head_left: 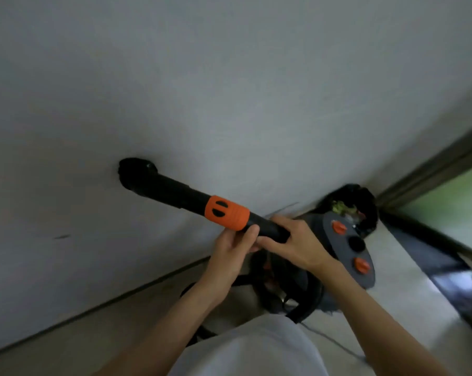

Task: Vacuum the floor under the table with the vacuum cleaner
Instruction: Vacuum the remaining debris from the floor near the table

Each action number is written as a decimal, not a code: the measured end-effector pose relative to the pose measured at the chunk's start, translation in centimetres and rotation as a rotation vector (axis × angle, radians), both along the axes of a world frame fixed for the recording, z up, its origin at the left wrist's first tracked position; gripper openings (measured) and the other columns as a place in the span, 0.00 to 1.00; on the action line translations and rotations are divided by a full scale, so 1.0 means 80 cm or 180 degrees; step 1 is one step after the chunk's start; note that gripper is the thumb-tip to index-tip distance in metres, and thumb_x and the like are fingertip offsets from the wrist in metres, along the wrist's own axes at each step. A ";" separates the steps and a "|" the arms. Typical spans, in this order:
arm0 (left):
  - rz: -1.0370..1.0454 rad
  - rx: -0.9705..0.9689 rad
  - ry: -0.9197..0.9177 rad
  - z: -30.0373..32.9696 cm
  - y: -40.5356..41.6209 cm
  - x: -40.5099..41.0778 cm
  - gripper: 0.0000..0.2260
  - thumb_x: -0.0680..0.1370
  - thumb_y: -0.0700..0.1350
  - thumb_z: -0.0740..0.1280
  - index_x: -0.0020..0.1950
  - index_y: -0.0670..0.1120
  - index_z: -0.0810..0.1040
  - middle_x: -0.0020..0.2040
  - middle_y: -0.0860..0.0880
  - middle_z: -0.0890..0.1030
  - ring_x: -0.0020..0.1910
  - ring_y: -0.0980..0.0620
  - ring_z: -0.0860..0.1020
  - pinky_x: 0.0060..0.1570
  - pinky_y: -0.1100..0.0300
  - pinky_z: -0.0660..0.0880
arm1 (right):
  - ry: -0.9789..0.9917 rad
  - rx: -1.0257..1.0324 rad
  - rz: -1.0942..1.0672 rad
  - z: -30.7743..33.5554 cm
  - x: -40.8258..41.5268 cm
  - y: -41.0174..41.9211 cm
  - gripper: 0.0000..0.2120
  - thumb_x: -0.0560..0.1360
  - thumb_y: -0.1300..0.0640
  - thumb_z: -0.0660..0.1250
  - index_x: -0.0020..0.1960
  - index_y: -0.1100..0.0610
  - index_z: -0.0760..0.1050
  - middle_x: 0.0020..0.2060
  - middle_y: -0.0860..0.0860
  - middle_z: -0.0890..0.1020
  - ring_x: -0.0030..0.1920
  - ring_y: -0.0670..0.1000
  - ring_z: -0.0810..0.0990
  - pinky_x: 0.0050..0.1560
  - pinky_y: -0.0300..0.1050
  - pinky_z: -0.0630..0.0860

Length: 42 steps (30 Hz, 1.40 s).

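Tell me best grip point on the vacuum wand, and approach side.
Probably the black section of the vacuum wand just behind the orange collar, from the near end. The wand slants away up-left, and the left hand and right hand already wrap that narrow round part there.

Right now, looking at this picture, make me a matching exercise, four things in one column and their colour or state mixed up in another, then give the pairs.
Things:
1. vacuum tube
2. collar on the tube
3. left hand
4. wall

Colours or states:
A. plain pale grey
B. orange, with two dark slots
C. black, with a bent end near the wall
D. fingers curled round the tube, beside the right hand

Pairs: 1-C, 2-B, 3-D, 4-A
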<state>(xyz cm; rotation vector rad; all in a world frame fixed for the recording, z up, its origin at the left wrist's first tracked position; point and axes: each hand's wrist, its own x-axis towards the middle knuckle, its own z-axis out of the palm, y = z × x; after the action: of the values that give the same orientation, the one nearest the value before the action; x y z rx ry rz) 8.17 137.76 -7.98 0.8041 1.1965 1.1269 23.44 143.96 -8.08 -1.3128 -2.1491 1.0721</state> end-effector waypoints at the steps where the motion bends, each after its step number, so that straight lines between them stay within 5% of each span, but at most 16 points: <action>1: -0.0199 -0.0053 0.0006 -0.002 -0.008 -0.006 0.17 0.74 0.52 0.64 0.60 0.45 0.75 0.55 0.47 0.82 0.55 0.50 0.80 0.56 0.55 0.77 | -0.0064 0.0036 -0.0161 -0.001 0.000 -0.018 0.16 0.66 0.33 0.65 0.37 0.45 0.71 0.28 0.46 0.75 0.28 0.44 0.73 0.31 0.39 0.66; 6: -0.1093 -0.0179 0.0030 0.005 -0.038 -0.013 0.13 0.78 0.49 0.65 0.60 0.45 0.75 0.56 0.44 0.81 0.55 0.50 0.81 0.58 0.54 0.76 | -0.0114 0.0108 -0.0986 0.002 0.005 -0.105 0.12 0.69 0.35 0.68 0.38 0.39 0.68 0.28 0.45 0.75 0.28 0.47 0.74 0.31 0.42 0.67; 13: -0.2037 0.0005 0.0382 0.038 -0.043 0.036 0.19 0.72 0.57 0.66 0.57 0.48 0.78 0.52 0.45 0.83 0.54 0.46 0.81 0.58 0.46 0.75 | 0.1051 0.0175 -0.2904 0.003 0.005 -0.190 0.19 0.66 0.38 0.68 0.39 0.54 0.77 0.30 0.52 0.80 0.30 0.50 0.78 0.34 0.52 0.75; 18: -0.2878 0.0575 0.0509 0.091 -0.043 0.067 0.09 0.80 0.50 0.61 0.54 0.48 0.76 0.51 0.46 0.82 0.51 0.52 0.80 0.53 0.60 0.77 | 0.1190 0.0889 -0.3771 0.046 -0.006 -0.221 0.07 0.70 0.48 0.72 0.38 0.46 0.74 0.28 0.42 0.78 0.29 0.40 0.75 0.31 0.34 0.71; 22: -0.3415 0.1199 0.0380 0.133 -0.068 0.051 0.04 0.80 0.48 0.59 0.50 0.52 0.74 0.46 0.50 0.80 0.47 0.56 0.79 0.49 0.66 0.76 | 0.1731 0.1457 -0.4513 0.076 -0.061 -0.253 0.13 0.68 0.45 0.70 0.37 0.54 0.74 0.28 0.51 0.76 0.29 0.50 0.75 0.30 0.45 0.71; 24: -0.3727 0.1296 0.0253 0.139 -0.089 0.026 0.04 0.80 0.48 0.60 0.50 0.52 0.73 0.47 0.51 0.80 0.48 0.56 0.79 0.51 0.64 0.76 | 0.1909 0.1619 -0.4747 0.078 -0.098 -0.273 0.16 0.68 0.45 0.69 0.38 0.59 0.73 0.29 0.58 0.75 0.28 0.53 0.74 0.29 0.46 0.71; 29: -0.4195 0.1280 0.0208 0.142 -0.141 -0.049 0.09 0.79 0.51 0.62 0.56 0.49 0.73 0.50 0.53 0.79 0.54 0.54 0.78 0.56 0.61 0.74 | 0.2014 0.1704 -0.5200 0.079 -0.198 -0.341 0.10 0.73 0.52 0.69 0.43 0.60 0.75 0.31 0.55 0.76 0.29 0.51 0.76 0.30 0.42 0.74; 34: -0.4585 0.1245 0.0236 0.141 -0.188 -0.127 0.11 0.78 0.53 0.62 0.57 0.49 0.73 0.53 0.48 0.80 0.56 0.51 0.78 0.61 0.52 0.73 | 0.2073 0.1747 -0.5585 0.083 -0.293 -0.387 0.13 0.71 0.46 0.66 0.43 0.57 0.75 0.30 0.52 0.77 0.29 0.52 0.77 0.31 0.42 0.75; 42: -0.4971 0.1011 0.0267 0.136 -0.240 -0.230 0.15 0.78 0.52 0.63 0.59 0.44 0.73 0.54 0.47 0.80 0.55 0.50 0.79 0.60 0.53 0.74 | 0.2684 0.1669 -0.5757 0.073 -0.420 -0.436 0.17 0.72 0.42 0.66 0.44 0.56 0.76 0.29 0.51 0.78 0.29 0.53 0.77 0.33 0.45 0.75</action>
<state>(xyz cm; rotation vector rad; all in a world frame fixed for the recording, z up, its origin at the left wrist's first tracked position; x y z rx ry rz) -10.20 118.55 2.91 1.5859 0.1587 -0.0575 -10.18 109.10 -2.26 -1.3944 -0.1189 0.0933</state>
